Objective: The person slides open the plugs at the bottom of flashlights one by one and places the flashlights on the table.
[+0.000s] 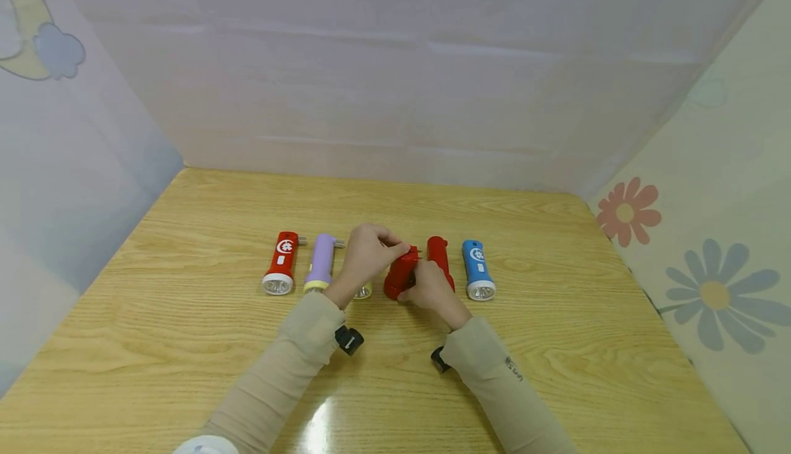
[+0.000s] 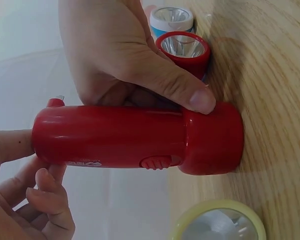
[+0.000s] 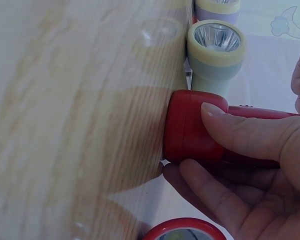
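Observation:
A red flashlight [image 1: 400, 277] stands upright on its head, with its lens end down at the table. In the left wrist view, its slide switch [image 2: 156, 162] faces the camera and a small metal tip shows at the tail. My right hand [image 1: 432, 289] grips the flashlight low down, thumb on the wide head and fingers at the opposite side. Up at the tail end, my left hand [image 1: 369, 253] pinches the flashlight with its fingertips, the other fingers curled. A pale green flashlight with a yellow rim [image 3: 217, 45] lies close by, mostly hidden behind the left hand in the head view.
The wooden table [image 1: 531, 371] also bears a red and white flashlight [image 1: 282, 262] at the left, a purple one [image 1: 321, 262] beside it, another red one [image 1: 437, 251] behind the right hand, and a blue one [image 1: 478, 268] at the right. A printed cloth wall [image 1: 395, 97] rises behind.

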Tool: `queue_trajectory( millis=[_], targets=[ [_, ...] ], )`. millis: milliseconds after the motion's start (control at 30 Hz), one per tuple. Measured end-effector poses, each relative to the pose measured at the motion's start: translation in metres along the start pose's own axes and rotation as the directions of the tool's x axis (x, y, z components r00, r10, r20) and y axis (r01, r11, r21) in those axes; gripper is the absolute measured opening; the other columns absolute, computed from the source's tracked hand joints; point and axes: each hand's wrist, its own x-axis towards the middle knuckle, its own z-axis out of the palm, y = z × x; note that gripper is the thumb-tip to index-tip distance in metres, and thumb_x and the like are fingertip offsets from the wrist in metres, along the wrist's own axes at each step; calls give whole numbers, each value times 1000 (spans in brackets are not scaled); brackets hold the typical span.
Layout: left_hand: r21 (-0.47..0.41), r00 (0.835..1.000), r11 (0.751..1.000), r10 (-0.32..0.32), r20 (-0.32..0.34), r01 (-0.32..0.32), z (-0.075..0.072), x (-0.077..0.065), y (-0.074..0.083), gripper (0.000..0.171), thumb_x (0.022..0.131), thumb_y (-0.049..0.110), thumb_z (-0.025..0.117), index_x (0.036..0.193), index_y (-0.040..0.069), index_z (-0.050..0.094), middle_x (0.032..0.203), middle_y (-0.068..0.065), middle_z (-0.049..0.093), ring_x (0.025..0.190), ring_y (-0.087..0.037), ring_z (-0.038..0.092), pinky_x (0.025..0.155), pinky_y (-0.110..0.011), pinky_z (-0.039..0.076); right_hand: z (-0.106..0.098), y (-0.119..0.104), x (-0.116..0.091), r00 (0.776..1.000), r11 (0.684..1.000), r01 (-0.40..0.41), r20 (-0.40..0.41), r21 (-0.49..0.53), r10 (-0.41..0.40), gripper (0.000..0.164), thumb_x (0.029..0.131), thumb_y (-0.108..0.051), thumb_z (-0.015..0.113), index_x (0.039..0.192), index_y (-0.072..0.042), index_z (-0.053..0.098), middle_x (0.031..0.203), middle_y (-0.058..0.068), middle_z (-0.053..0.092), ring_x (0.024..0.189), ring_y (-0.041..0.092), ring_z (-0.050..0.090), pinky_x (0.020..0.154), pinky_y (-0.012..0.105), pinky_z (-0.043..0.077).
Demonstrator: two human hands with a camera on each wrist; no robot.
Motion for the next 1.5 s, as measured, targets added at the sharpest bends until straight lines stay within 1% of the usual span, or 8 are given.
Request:
queue_trajectory(
  millis=[233, 500, 767, 1067, 1233, 1500],
  targets=[
    [30, 1000, 999, -18, 8, 18, 0, 1, 5, 11, 77, 17, 73, 73, 7, 71, 69, -1, 65, 64, -14, 57, 55, -25, 47, -1, -2, -1, 1000, 1000, -11, -8, -2, 11, 47, 69, -8, 79, 108, 4, 57, 99, 13, 63, 88, 27, 58, 83, 40, 45],
    [66, 1000, 998, -15, 15, 14, -1, 0, 7, 15, 77, 20, 73, 71, 7, 70, 68, -1, 64, 64, -15, 56, 55, -24, 47, -1, -3, -1, 1000, 1000, -7, -13, -1, 7, 47, 68, -8, 80, 108, 3, 57, 98, 13, 63, 88, 26, 58, 83, 40, 46],
    [77, 1000, 997, -9, 15, 8, 0, 2, 6, 16, 76, 21, 74, 69, 7, 69, 66, 0, 63, 64, -14, 56, 55, -24, 47, -2, -3, -1, 1000, 1000, -21, -7, -3, 21, 46, 68, -9, 80, 106, 4, 58, 97, 13, 64, 87, 26, 58, 83, 40, 46],
    [86, 999, 996, -31, 18, 29, 0, 2, 7, 16, 76, 20, 74, 69, 7, 69, 66, 0, 62, 64, -15, 55, 54, -25, 46, -2, -4, -1, 1000, 1000, -26, -4, 1, 26, 47, 68, -8, 80, 108, 3, 58, 99, 13, 63, 88, 26, 58, 84, 40, 45],
    [108, 1000, 994, -22, 9, 21, 1, 2, 7, 17, 76, 22, 75, 68, 8, 69, 66, 0, 63, 64, -15, 55, 54, -24, 46, -2, -4, -1, 1000, 1000, -28, -1, 3, 28, 46, 68, -8, 79, 107, 3, 58, 98, 13, 63, 87, 26, 58, 85, 40, 45],
    [117, 1000, 993, -15, 4, 14, 2, 2, 7, 19, 75, 24, 75, 67, 8, 68, 65, 0, 62, 63, -15, 55, 52, -24, 46, -2, -4, -1, 1000, 1000, -20, -7, -9, 19, 45, 68, -8, 80, 106, 2, 58, 97, 12, 64, 86, 25, 58, 83, 39, 46]
  ],
)
